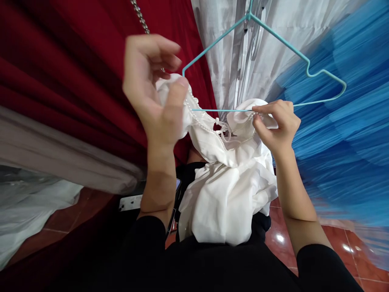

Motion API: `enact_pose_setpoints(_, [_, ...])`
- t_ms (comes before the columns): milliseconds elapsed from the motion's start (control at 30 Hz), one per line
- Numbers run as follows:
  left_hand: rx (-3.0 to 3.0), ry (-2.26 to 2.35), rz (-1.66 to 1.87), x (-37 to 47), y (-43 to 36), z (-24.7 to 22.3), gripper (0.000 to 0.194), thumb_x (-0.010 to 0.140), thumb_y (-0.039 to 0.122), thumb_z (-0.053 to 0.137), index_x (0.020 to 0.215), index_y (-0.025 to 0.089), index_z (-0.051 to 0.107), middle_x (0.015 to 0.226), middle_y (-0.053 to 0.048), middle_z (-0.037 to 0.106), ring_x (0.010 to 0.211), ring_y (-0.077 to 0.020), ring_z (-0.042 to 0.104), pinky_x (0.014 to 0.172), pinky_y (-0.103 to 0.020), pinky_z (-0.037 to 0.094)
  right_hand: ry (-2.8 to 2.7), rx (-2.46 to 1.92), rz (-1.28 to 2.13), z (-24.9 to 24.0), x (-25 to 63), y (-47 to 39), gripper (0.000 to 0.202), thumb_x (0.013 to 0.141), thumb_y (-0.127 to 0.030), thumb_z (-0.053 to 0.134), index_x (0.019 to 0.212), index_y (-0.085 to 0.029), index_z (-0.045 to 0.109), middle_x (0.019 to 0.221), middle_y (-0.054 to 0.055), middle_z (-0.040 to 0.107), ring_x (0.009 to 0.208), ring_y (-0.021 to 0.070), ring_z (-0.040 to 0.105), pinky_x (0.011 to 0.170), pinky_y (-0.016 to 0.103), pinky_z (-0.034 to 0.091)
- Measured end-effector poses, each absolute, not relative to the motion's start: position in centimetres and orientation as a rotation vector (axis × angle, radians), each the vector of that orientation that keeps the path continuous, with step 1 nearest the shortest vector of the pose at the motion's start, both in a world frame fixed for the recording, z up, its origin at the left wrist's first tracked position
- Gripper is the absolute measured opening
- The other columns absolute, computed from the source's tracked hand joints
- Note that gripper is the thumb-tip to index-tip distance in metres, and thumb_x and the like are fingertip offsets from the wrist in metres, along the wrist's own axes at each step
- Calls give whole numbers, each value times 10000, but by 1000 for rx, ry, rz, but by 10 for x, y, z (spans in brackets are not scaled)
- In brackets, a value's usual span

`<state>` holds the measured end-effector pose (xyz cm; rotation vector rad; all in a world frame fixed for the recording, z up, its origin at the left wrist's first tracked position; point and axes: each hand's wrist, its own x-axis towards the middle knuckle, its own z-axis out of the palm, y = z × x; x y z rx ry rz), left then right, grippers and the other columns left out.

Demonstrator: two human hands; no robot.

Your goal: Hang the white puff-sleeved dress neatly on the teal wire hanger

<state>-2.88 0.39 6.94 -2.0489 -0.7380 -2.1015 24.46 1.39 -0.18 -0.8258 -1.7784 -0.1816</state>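
Observation:
A white dress [225,198] with a pearl-beaded neckline lies gathered over my lap. Its left shoulder has one end of a light blue hanger [278,38] in it, while the hanger's other end sticks out past the right sleeve. My right hand [279,121] pinches the beaded edge of the right sleeve between thumb and fingers, right by the hanger's bottom bar. At the left shoulder, my left hand [154,89] is slightly blurred, its thumb and curled fingers apart around the white cloth. Whether it touches the cloth is hard to tell.
Red fabric [91,61] hangs at the left, above a greyish cloth [60,146]. Blue tulle [349,142] fills the right side. White drapes [215,44] hang behind the hanger. A white phone [130,202] lies by my left forearm, and red tiles [282,227] cover the floor.

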Motion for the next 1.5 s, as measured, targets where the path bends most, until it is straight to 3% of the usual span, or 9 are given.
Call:
enact_pose_setpoints(67, [-2283,-1102,-1920,-6,-11,61,119,1069,205,635,1106,259,735,1110,-22,721,1085,-200,697,998,-401,594,-1772,-811,-198,-1,243,15,136,1004,-239,642,1014,-296,765,818,-28,725,742,186,674,840,429,523])
enact_pose_setpoints(167, [-2573,-1202,-1618,24,-17,40,298,1048,54,531,1122,272,720,1145,-22,769,1133,-208,728,1025,-381,572,-1774,-869,-197,-1,243,15,136,1001,-248,645,1020,-313,764,845,-20,754,769,201,705,885,459,554])
enact_pose_setpoints(367, [-2489,-1360,-1467,45,-6,12,366,1046,16,478,1080,250,757,1101,-21,811,1065,-212,746,945,-371,511,-1661,-761,-371,-25,262,3,112,968,-317,716,1045,-329,796,1053,16,776,1135,289,775,1041,556,591])
enact_pose_setpoints(467, [-2522,-1314,-1504,41,-7,15,363,1036,7,497,1073,239,774,1086,-24,813,1049,-209,753,918,-360,501,-1439,-921,-434,-34,286,-6,106,932,-310,755,993,-304,841,916,20,750,914,246,756,855,474,622])
enact_pose_setpoints(633, [-2581,-1284,-1521,33,-11,21,347,1019,8,506,1055,210,785,1042,-37,807,1006,-224,756,916,-366,515,-1127,-1279,-260,-4,334,-2,126,829,-215,748,859,-214,871,728,-9,782,614,138,674,618,308,517])
enact_pose_setpoints(867, [-2623,-1319,-1450,30,-21,30,366,1022,14,501,1079,219,799,1078,-30,817,1027,-226,754,929,-370,527,-1183,-1104,-235,70,344,15,219,741,25,728,773,-156,846,644,-39,720,617,125,683,601,271,447])
enact_pose_setpoints(1233, [-2547,-1391,-1329,34,-17,23,366,1030,-10,484,1092,215,765,1079,-42,801,1052,-239,748,950,-387,494,-1356,-961,-138,79,283,27,260,800,80,669,791,-169,743,696,-10,691,615,113,656,576,266,445])
enact_pose_setpoints(1367, [-2539,-1379,-1324,32,-16,21,366,1032,-16,481,1082,220,756,1075,-36,798,1050,-234,746,943,-387,485,-1376,-1103,-166,71,294,25,209,759,-27,852,879,-155,737,730,-38,688,627,67,583,578,236,407])
enact_pose_setpoints(1500, [-2520,-1370,-1342,31,-15,19,360,1033,-20,487,1076,216,756,1068,-33,799,1043,-233,748,946,-389,479,-1384,-1295,-104,70,302,20,164,772,-46,803,727,-161,695,673,-22,697,571,60,580,557,236,413])
